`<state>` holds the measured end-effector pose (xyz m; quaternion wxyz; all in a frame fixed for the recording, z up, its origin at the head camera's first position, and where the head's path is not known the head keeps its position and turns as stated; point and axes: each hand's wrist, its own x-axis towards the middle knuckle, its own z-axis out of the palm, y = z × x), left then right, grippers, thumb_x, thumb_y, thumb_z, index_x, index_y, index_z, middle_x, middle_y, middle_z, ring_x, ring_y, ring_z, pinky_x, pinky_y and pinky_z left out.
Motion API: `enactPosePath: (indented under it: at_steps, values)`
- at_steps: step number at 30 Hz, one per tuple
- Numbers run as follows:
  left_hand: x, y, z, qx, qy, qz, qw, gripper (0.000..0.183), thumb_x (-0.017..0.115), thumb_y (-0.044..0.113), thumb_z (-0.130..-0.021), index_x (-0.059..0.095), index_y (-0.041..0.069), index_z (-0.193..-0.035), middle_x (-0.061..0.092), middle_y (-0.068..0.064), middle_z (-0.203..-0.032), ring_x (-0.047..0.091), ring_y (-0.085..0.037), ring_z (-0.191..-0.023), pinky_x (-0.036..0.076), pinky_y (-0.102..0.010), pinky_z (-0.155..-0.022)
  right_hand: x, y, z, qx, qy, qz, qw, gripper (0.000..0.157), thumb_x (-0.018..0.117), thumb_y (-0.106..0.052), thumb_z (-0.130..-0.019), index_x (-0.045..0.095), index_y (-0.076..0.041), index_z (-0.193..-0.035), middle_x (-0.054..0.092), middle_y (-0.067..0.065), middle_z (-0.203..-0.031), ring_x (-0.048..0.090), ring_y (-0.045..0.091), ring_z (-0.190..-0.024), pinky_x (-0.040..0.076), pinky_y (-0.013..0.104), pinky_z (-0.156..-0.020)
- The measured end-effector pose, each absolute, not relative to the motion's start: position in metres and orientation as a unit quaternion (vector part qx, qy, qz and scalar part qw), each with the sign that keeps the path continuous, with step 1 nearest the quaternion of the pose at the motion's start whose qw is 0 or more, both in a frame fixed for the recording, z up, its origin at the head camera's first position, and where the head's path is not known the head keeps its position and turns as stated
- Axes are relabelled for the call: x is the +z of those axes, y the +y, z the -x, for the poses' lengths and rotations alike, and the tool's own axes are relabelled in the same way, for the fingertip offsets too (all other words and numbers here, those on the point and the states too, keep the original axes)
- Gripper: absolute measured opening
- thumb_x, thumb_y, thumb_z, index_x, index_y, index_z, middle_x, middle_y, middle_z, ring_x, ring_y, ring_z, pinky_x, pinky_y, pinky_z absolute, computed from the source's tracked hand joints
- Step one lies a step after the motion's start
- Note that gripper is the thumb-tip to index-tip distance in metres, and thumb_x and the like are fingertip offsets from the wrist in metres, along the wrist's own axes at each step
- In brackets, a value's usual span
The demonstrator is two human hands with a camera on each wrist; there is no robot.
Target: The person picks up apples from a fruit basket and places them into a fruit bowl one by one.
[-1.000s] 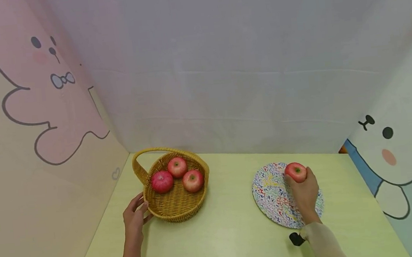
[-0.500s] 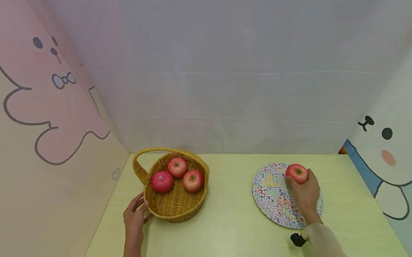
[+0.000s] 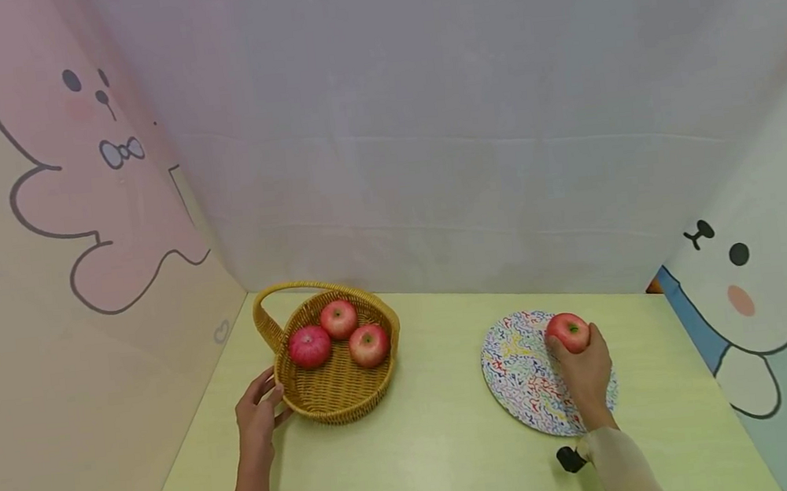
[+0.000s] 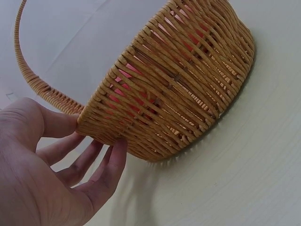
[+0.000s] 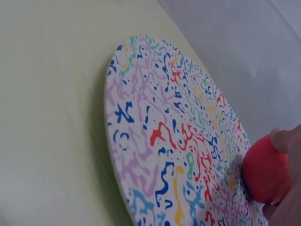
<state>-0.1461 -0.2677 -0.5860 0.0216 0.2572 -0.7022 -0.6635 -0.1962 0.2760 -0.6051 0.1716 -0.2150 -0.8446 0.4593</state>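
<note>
My left hand [image 3: 256, 413] holds the left side of a wicker basket [image 3: 333, 397]. In the left wrist view the thumb lies at the basket's rim and the fingertips [image 4: 117, 150] press its outer wall. Inside the basket are two red apples [image 3: 339, 319] and a darker pink, streaked round fruit [image 3: 309, 347]. On the right, my right hand [image 3: 586, 369] grips another red apple [image 3: 569, 331] over the right part of a round, flat board [image 3: 520, 379] with a multicoloured squiggle pattern. In the right wrist view this apple [image 5: 265, 172] appears to touch the board's surface.
Both stand on a pale yellow-green table [image 3: 427, 448]. A white cloth wall [image 3: 427, 155] closes off the back. Side panels bear a pink cartoon animal [image 3: 36, 153] on the left and a white one [image 3: 779, 256] on the right. The basket's tall handle [image 3: 266, 321] arches over its back left.
My right hand and its apple have shifted very slightly to the right and toward me. The left hand and the basket stay where they were.
</note>
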Motion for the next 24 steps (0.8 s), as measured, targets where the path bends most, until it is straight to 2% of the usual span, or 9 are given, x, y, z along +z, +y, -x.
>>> enactPosePath:
  at_steps: [9,16,20,24]
  values:
    - [-0.5874,-0.2688,0.1451,-0.662,-0.706,-0.250,0.022,0.049,0.055,0.013,-0.108,0.048,0.013,-0.156,0.050,-0.018,-0.154,0.066,0.000,-0.100,0.062,-0.023,-0.074,-0.6075,0.2768,0.1955,0.446,-0.853,0.207,0.174,0.090,0.079,-0.025,-0.095,0.026,0.005,-0.162,0.039,0.032,-0.160,0.041,0.052,-0.146,0.036,0.068,-0.118]
    - [-0.5870,-0.2696,0.1440,-0.667,-0.703,-0.246,0.018,0.050,0.056,0.016,-0.108,0.047,0.013,-0.157,0.047,-0.020,-0.156,0.066,0.000,-0.101,0.062,-0.023,-0.075,-0.6051,0.2765,0.1945,0.437,-0.859,0.194,0.181,0.092,0.078,-0.025,-0.095,0.024,0.000,-0.164,0.036,0.028,-0.163,0.039,0.050,-0.147,0.036,0.069,-0.118]
    - [-0.5866,-0.2701,0.1446,-0.670,-0.701,-0.244,0.013,0.051,0.056,0.016,-0.109,0.045,0.013,-0.158,0.046,-0.020,-0.158,0.066,0.004,-0.098,0.061,-0.023,-0.075,-0.6022,0.2768,0.1939,0.434,-0.860,0.184,0.196,0.091,0.079,-0.024,-0.094,0.025,-0.001,-0.164,0.036,0.027,-0.164,0.039,0.050,-0.147,0.036,0.068,-0.118]
    - [-0.5864,-0.2697,0.1442,-0.668,-0.702,-0.246,0.015,0.050,0.056,0.016,-0.109,0.046,0.012,-0.158,0.046,-0.020,-0.157,0.065,0.003,-0.099,0.062,-0.023,-0.075,-0.5981,0.2766,0.1928,0.431,-0.859,0.171,0.215,0.089,0.080,-0.020,-0.093,0.028,0.001,-0.162,0.037,0.028,-0.163,0.040,0.050,-0.147,0.036,0.068,-0.117]
